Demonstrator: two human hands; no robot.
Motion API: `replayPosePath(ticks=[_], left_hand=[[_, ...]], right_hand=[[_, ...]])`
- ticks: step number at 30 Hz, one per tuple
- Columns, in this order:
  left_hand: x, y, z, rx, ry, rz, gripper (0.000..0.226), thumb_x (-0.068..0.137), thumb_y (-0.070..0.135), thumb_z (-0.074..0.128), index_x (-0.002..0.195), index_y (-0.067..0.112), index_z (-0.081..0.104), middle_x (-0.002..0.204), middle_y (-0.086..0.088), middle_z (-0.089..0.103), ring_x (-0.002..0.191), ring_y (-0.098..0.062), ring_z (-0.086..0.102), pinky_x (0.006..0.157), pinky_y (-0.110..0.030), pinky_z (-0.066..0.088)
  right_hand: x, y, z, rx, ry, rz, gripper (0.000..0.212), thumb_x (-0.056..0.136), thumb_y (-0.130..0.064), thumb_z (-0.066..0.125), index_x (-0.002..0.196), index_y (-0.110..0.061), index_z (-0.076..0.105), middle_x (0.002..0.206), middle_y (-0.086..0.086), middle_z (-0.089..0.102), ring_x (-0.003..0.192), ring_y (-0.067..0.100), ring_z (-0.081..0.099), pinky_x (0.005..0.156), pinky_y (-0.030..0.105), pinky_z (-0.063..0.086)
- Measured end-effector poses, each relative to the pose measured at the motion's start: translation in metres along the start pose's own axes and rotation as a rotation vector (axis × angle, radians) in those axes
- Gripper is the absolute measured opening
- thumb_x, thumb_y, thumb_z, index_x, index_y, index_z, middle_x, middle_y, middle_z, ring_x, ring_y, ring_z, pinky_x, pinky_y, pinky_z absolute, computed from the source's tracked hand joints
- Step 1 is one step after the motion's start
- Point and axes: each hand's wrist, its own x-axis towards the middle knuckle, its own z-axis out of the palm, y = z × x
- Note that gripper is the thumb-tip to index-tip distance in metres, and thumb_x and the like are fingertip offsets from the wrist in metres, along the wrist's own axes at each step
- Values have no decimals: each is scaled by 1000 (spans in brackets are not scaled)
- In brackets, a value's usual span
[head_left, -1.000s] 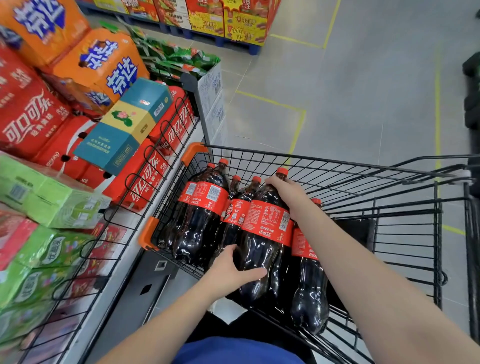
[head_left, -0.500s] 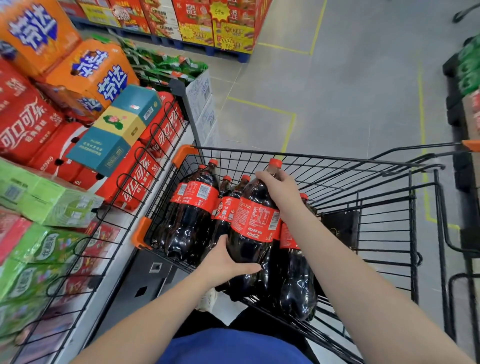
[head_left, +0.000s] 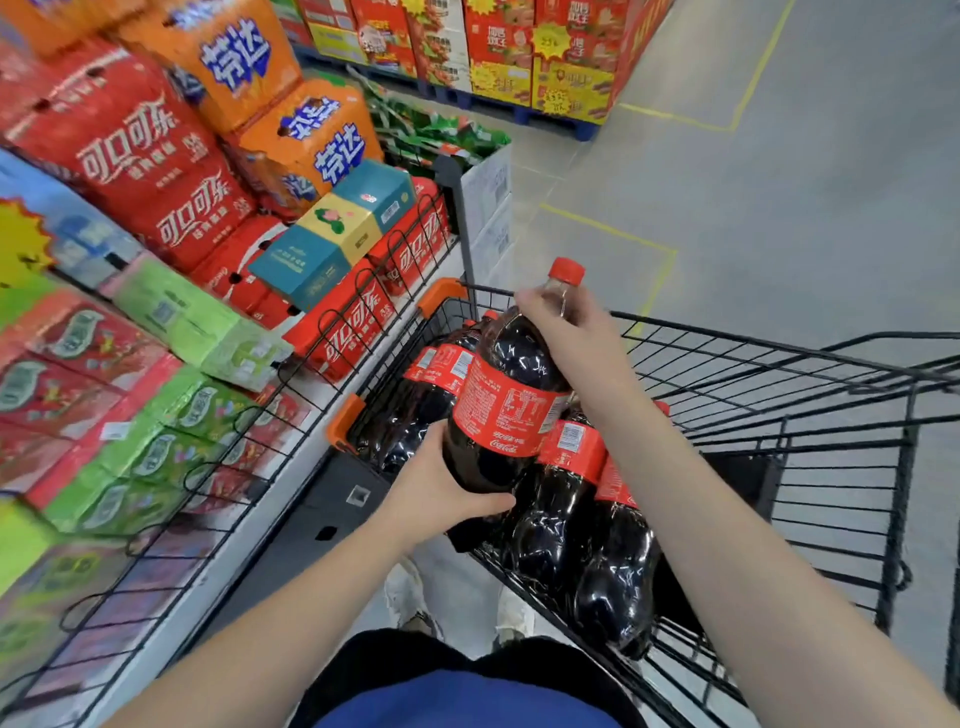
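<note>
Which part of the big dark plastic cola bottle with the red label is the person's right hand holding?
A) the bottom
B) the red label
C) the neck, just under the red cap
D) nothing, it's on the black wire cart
C: the right hand grips the neck of the big dark plastic cola bottle with the red label just below its red cap, while the left hand holds its lower end.
</note>
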Motion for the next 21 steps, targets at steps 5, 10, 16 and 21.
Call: replayPosePath(ticks=[5, 10, 16, 21], left_hand=[[-32, -13, -36, -103, 154, -17, 100, 57, 37, 103, 133, 42, 38, 121, 24, 65, 105, 10, 64, 92, -25, 56], [-75, -31, -70, -159, 336, 12, 93, 58, 31, 103, 116, 59, 37, 123, 28, 61, 104, 21, 60, 88, -16, 51], [-145, -74, -105, -230, 536, 26, 100, 55, 32, 105, 128, 52, 40, 125, 30, 61, 111, 21, 57, 94, -19, 52], [-228, -119, -128, -298, 675, 10, 99, 57, 24, 104, 131, 41, 41, 124, 26, 62, 109, 26, 56, 84, -2, 44]], right_hand=[[-20, -30, 35, -79, -247, -151, 46, 90, -45, 81, 130, -37, 60, 114, -22, 73, 104, -5, 70, 90, 24, 56], [-46, -60, 85, -160, -415, -312, 58, 88, -50, 81, 139, -45, 53, 120, -31, 70, 111, -12, 65, 97, 22, 53], [-108, -84, 157, -211, -596, -440, 67, 86, -48, 83, 141, -44, 46, 116, -41, 65, 107, -20, 61, 84, 5, 50], [-189, -89, 221, -215, -759, -536, 76, 84, -46, 85, 147, -38, 44, 130, -24, 65, 114, -12, 62, 93, 15, 55]])
